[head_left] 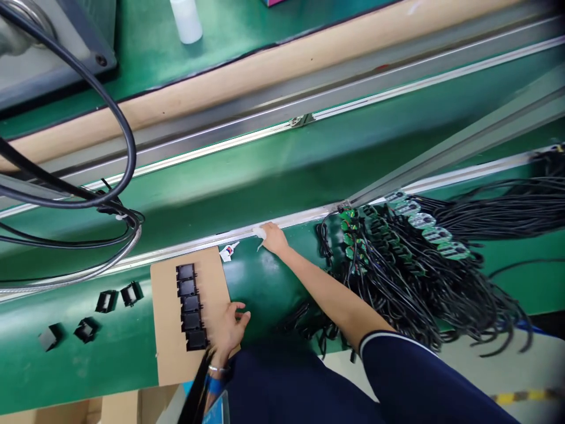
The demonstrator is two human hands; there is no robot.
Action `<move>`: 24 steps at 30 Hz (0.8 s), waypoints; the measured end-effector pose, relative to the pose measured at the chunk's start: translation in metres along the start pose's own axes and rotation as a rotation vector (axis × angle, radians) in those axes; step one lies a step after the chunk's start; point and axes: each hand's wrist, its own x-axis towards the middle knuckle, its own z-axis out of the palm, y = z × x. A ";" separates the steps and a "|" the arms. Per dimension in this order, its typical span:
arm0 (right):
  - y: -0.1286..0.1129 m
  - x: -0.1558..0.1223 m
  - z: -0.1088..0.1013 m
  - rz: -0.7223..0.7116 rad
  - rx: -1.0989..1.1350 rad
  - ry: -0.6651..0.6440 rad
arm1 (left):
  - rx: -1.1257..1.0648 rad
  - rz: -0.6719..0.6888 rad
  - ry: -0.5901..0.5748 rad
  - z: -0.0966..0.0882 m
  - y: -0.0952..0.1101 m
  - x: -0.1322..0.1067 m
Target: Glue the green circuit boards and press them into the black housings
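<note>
My right hand [273, 238] reaches forward to the metal rail at the far edge of the green bench and is closed on a small white object [260, 233] I cannot make out. A small white tube [227, 252] lies just left of it. My left hand [229, 328] rests with its fingers spread on the right edge of a brown cardboard sheet [168, 318]. A column of several black plastic housings [190, 305] is lined up on that sheet, right beside my left hand.
A big tangle of black cables with small green circuit boards [397, 247] lies on the right. Several loose black housings [106, 301] sit left of the cardboard. Thick black hoses [126, 147] hang at the left. A white bottle [186, 20] stands on the far table.
</note>
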 end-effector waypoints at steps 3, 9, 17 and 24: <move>-0.018 -0.004 0.005 -0.053 0.020 -0.071 | 0.008 -0.016 -0.002 -0.001 -0.002 -0.001; 0.031 -0.025 -0.036 0.082 0.051 -0.134 | -0.025 0.007 0.000 -0.002 -0.009 -0.005; 0.012 -0.041 -0.038 0.352 0.187 -0.026 | -0.116 0.029 0.030 -0.006 -0.010 0.005; -0.050 -0.060 -0.025 0.314 0.624 0.111 | -0.233 0.107 -0.055 -0.005 0.057 0.050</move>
